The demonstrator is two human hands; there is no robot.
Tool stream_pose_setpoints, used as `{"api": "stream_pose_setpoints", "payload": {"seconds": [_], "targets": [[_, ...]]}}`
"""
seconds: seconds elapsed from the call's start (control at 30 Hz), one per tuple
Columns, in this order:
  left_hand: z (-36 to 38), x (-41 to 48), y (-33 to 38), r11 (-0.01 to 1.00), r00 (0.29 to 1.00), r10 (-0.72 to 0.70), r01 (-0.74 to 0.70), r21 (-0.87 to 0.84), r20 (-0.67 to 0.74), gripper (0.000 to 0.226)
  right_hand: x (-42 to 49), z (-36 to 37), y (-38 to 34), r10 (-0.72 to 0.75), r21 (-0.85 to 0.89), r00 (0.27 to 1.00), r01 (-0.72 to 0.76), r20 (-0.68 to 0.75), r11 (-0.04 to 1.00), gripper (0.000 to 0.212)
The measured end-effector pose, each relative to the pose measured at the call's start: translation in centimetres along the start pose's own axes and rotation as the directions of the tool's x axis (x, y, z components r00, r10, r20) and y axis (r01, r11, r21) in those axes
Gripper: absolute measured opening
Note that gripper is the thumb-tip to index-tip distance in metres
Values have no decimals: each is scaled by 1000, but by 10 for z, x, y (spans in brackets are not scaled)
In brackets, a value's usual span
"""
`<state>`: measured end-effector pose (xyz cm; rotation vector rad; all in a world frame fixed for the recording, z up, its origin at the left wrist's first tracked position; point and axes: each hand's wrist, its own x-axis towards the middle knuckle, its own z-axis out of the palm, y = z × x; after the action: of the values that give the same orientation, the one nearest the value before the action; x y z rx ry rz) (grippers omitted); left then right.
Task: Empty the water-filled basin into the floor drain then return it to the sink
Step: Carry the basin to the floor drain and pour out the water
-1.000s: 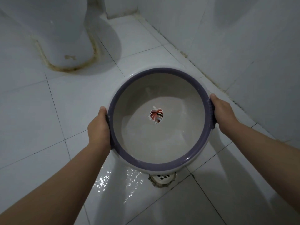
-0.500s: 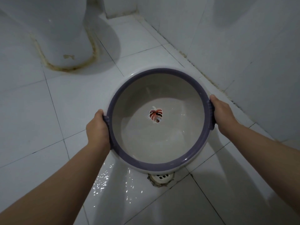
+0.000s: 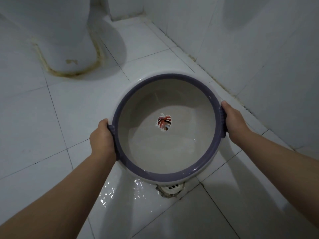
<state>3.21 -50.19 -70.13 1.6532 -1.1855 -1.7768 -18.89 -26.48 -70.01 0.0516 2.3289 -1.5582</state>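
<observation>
Fingers [image 3: 224,105] hidden behind basin [image 3: 165,175] handles, drain [image 3: 170,188] half-covered.

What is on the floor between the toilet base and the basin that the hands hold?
In the head view, only bare white floor tiles with grout lines lie between the toilet base and the basin; nothing else stands there.

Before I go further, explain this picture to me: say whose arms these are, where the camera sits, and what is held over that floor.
There is no machine here. A camera worn on a person's head looks down at their two bare arms. The left hand and right hand each grip a side handle of a round basin with a purple rim, which has a leaf sticker inside and a little water pooled at its near side. Below its near edge sits the floor drain, with wet white tiles beside it. A toilet base stands at the upper left.
</observation>
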Motion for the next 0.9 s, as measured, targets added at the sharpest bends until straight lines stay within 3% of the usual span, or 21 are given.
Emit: {"api": "stream_pose_setpoints", "payload": {"seconds": [0.23, 0.37, 0.9], "targets": [[-2, -1, -2, 998, 999, -32, 33, -54, 26, 30, -7, 5, -3, 31, 32, 999, -30, -41, 999, 59], [-4, 1, -5, 998, 999, -44, 44, -47, 15, 34, -12, 8, -6, 31, 20, 997, -30, -67, 999, 49], [-5, -2, -8, 998, 999, -36, 36, -43, 15, 34, -14, 8, -4, -2, 12, 996, 3, -90, 1000, 45]]}}
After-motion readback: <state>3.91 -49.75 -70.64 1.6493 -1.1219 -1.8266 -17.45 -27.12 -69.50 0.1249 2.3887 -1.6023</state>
